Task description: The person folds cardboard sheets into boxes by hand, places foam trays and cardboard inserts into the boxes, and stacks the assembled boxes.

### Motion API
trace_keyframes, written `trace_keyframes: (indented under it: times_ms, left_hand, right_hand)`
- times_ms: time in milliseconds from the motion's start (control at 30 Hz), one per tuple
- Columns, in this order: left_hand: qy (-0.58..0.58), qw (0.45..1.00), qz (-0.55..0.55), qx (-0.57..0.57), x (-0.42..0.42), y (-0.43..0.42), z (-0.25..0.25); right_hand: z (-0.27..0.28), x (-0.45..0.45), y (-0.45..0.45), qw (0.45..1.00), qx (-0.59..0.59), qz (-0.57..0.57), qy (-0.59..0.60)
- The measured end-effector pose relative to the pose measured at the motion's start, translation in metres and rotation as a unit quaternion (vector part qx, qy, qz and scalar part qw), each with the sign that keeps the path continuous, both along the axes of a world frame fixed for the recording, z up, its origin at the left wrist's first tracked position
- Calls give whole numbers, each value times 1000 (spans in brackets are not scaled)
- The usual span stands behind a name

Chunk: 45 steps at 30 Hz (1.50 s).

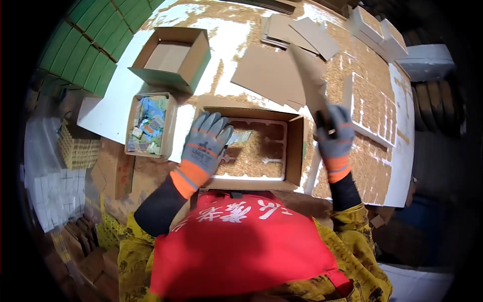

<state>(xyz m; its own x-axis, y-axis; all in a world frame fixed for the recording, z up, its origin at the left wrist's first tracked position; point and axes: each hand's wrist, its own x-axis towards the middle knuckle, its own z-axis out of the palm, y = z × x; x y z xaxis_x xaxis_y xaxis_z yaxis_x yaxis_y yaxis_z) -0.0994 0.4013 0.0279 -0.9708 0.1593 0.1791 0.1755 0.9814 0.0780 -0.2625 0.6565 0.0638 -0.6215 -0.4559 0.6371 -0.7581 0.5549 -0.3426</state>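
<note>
In front of me an open cardboard box (297,151) holds a white foam tray (246,177) filled with brown shavings. My left hand (204,143), in a grey and orange glove, lies with fingers stretched over the box's left side. A small clear packet (240,137) rests on the shavings beside its fingertips. My right hand (336,132), gloved the same way, is closed around the lower end of a cardboard sheet (309,83), just right of the box. The sheet stands tilted, seen nearly edge-on.
An open green-sided box (198,63) and a small carton of colourful packets (151,126) stand at the left. Flat cardboard sheets (266,75) lie beyond the box. Shavings-filled foam trays (372,108) are on the right. Green boxes (75,55) are stacked at the upper left.
</note>
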Motion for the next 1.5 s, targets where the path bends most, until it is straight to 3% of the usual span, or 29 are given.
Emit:
trace_keyframes:
  times_ms: [33,133,200,300,333,367,400,500,533,567,600,633,667,733,833,867,933,967,1000,1067,1100,1133,1200,1233,1267,1333,1367,1400,1500]
  left_hand:
    - [-24,999,38,19,1,8,-7]
    - [118,976,118,143,27,-4,-34]
    - [121,861,225,440,43,-1,-44]
    - [64,755,262,598,47,-21,-88]
    - [92,902,176,384,42,-24,-80]
    - [36,839,211,501,41,-18,-73]
    - [-21,756,241,608,39,-13,-64]
    - [-24,873,136,467,44,-30,-55]
    - [-19,894,88,438,47,-39,-59]
    - [-15,913,40,406,51,-50,-67]
    - [-114,731,65,670,50,-44,-84]
    - [-142,464,138,863,49,-39,-101]
    - [-229,502,232,801,47,-43,-140]
    - [-186,784,319,500,33,-18,-161]
    - [-266,663,297,634,25,-21,-183]
    - [-236,635,294,675,23,-17,-161]
    - [-167,577,285,747,25,7,-121]
    - [-125,600,292,734,23,11,-129]
    - [-80,621,297,721,16,16,-137]
    - [-58,604,290,740,-2,27,-87]
    - [-26,638,246,730,-12,22,-90]
    - [1,667,203,717,-17,14,-94]
    - [-74,670,155,722,-43,-38,-68]
    - [-34,719,134,681,-51,-65,-48]
    - [100,681,110,718,-60,-92,-51]
    - [279,644,198,684,-74,-200,-96]
    - [360,622,246,650,-81,-253,-118]
    - [450,611,257,599,-89,-323,-159]
    - [244,609,292,696,-74,-395,-149]
  right_hand:
    - [12,19,-6,996,74,37,21]
    - [12,72,-23,964,204,169,34]
    - [-23,91,-39,928,270,244,-81]
    - [-87,88,-48,859,299,324,-260]
    - [-84,86,-54,819,315,350,-327]
    - [-79,85,-55,786,380,332,-356]
    - [-71,86,-51,808,344,317,-358]
    - [-39,76,-21,848,210,267,-407]
    - [-36,67,-5,905,120,240,-331]
    - [-32,57,9,904,14,187,-385]
    - [-27,46,24,888,-60,98,-446]
    - [-44,30,43,825,-177,46,-534]
    - [-66,20,55,792,-231,58,-562]
    - [-117,27,53,765,-173,33,-619]
    - [-176,47,22,804,-53,-74,-588]
    - [-170,53,8,825,-30,-104,-555]
    - [-171,53,13,788,-98,-76,-603]
    - [-194,54,27,775,-155,-34,-611]
    - [-170,58,26,727,-234,1,-646]
    - [-150,49,29,741,-264,15,-618]
    - [-140,45,31,747,-279,22,-603]
    - [-130,41,26,670,-355,21,-651]
    - [-114,29,8,445,-477,58,-755]
    - [-132,14,0,490,-465,104,-730]
    - [-121,7,-22,479,-487,129,-719]
    - [-89,-7,-84,455,-525,178,-697]
    - [-81,-16,-110,520,-512,170,-662]
    - [-99,-33,-125,532,-514,119,-662]
    - [-127,-68,-190,542,-527,113,-645]
